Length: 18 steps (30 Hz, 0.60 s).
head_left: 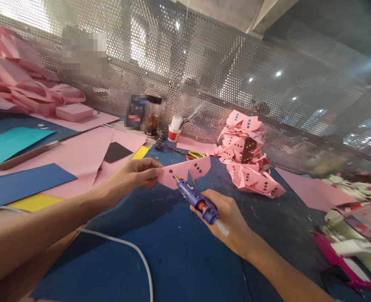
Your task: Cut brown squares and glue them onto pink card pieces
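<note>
My left hand (146,171) pinches the left end of a pink foam-like cut-out (179,173) that carries small dark squares and has a notch in its lower edge. In my right hand (227,214) is a purple glue gun (198,200), its glue stick poking out at the back. The nozzle points up and left and lies over the cut-out near the left dark square; whether it touches cannot be made out. A stack of similar pink pieces (246,147) with blue, dark and yellow squares stands to the right, beyond my right hand.
Pink sheets (75,155), a blue sheet (28,182) and a teal sheet (15,144) lie left. Scissors (193,155), a paper cup (174,131) and a jar (154,115) are behind. A white cable (135,247) crosses the front. A magenta device (342,264) sits right.
</note>
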{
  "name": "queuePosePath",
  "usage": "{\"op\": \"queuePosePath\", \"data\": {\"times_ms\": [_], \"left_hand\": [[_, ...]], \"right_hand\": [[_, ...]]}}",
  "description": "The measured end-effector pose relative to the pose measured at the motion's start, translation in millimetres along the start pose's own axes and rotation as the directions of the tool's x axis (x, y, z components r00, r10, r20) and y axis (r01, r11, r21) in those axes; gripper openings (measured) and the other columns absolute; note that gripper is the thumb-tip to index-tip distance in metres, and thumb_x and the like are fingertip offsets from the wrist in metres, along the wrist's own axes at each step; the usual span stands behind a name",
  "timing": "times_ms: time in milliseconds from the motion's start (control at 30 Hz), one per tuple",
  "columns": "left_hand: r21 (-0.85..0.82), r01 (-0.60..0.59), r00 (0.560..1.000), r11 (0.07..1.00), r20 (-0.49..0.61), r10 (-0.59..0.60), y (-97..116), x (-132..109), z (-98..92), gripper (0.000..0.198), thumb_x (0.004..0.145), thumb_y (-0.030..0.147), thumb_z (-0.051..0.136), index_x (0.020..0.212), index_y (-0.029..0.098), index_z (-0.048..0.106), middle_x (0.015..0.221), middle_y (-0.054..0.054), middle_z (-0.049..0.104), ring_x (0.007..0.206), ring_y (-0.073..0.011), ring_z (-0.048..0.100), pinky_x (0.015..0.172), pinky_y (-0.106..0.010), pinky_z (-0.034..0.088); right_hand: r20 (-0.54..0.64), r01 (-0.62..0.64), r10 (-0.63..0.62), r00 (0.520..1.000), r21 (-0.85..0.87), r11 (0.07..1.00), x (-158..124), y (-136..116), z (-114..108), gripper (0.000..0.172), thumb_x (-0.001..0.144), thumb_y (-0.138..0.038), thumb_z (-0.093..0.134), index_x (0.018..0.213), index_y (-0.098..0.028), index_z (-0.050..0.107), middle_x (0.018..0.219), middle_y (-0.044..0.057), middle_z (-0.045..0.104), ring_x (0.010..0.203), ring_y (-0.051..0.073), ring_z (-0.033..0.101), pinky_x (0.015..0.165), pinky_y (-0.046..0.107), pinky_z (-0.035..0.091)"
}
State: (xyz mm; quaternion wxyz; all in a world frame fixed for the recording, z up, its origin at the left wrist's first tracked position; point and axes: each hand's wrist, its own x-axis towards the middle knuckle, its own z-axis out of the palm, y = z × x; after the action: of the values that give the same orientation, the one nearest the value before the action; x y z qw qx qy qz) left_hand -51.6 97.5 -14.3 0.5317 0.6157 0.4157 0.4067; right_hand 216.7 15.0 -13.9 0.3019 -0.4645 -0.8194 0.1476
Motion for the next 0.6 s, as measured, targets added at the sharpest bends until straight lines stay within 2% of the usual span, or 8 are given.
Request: {"op": "queuePosePath", "data": {"times_ms": [200, 333, 600], "left_hand": [[0.013, 0.011, 1.0, 1.0, 0.021, -0.011, 0, -1, -0.7, 0.031, 0.082, 0.049, 0.07, 0.098, 0.022, 0.073, 0.082, -0.001, 0.069, 0.068, -0.0151, 0.059, 0.063, -0.026, 0.045], [0.017, 0.011, 0.999, 1.0, 0.038, -0.011, 2, 0, -0.2, 0.033, 0.083, 0.049, 0.069, 0.098, 0.02, 0.071, 0.083, -0.001, 0.069, 0.069, -0.0145, 0.06, 0.065, -0.026, 0.047], [0.049, -0.031, 0.999, 0.998, 0.016, 0.03, 3, -2, -0.3, 0.034, 0.078, 0.049, 0.071, 0.095, 0.02, 0.073, 0.079, -0.003, 0.07, 0.067, -0.0166, 0.062, 0.059, -0.027, 0.049]], "right_hand": [[0.059, 0.057, -0.056, 0.997, -0.017, 0.998, 3, -10, -8, 0.008, 0.088, -0.017, 0.055, 0.093, -0.021, 0.059, 0.092, 0.004, 0.067, 0.075, 0.017, 0.061, 0.066, 0.027, 0.042], [0.046, 0.096, -0.094, 0.995, -0.035, 0.995, 4, -12, -10, 0.008, 0.089, -0.019, 0.051, 0.092, -0.019, 0.059, 0.088, 0.004, 0.065, 0.069, 0.015, 0.059, 0.062, 0.026, 0.04], [0.034, 0.088, -0.086, 0.996, -0.064, 0.994, 3, -7, -6, 0.01, 0.088, -0.013, 0.052, 0.092, -0.02, 0.058, 0.088, 0.001, 0.065, 0.068, 0.013, 0.057, 0.062, 0.024, 0.037]]}}
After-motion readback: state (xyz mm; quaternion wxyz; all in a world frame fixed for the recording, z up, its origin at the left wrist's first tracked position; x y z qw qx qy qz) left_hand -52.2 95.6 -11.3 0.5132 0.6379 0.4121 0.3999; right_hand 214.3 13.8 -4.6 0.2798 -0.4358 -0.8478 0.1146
